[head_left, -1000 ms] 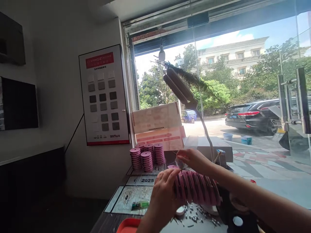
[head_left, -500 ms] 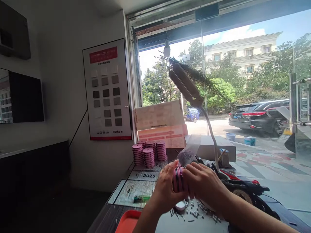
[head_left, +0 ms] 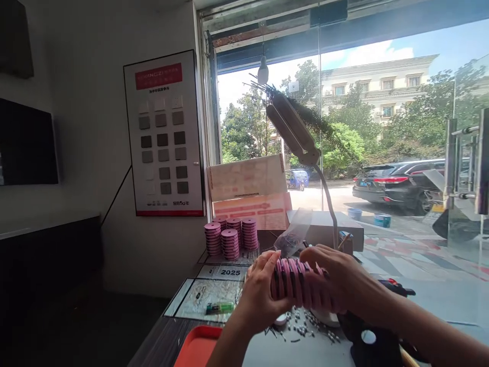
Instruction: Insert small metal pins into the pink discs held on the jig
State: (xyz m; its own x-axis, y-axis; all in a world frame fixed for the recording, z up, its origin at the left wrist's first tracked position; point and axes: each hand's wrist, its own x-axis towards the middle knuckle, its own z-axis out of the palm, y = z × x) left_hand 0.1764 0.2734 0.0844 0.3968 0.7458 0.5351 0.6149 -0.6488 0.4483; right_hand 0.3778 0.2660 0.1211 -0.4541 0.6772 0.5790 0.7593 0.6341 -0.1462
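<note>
Stacks of pink discs (head_left: pixel 229 239) stand on the surface (head_left: pixel 214 298) below a swatch poster (head_left: pixel 163 135). A green lighter (head_left: pixel 219 307) lies near an orange tray (head_left: pixel 196 349); a desk lamp (head_left: pixel 293 131) leans overhead.

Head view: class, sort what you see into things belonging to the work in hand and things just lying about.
In hand:
left hand
right hand
row of pink discs
stacked pink discs

Lying about:
green lighter
red tray
desk lamp
cardboard boxes
</note>
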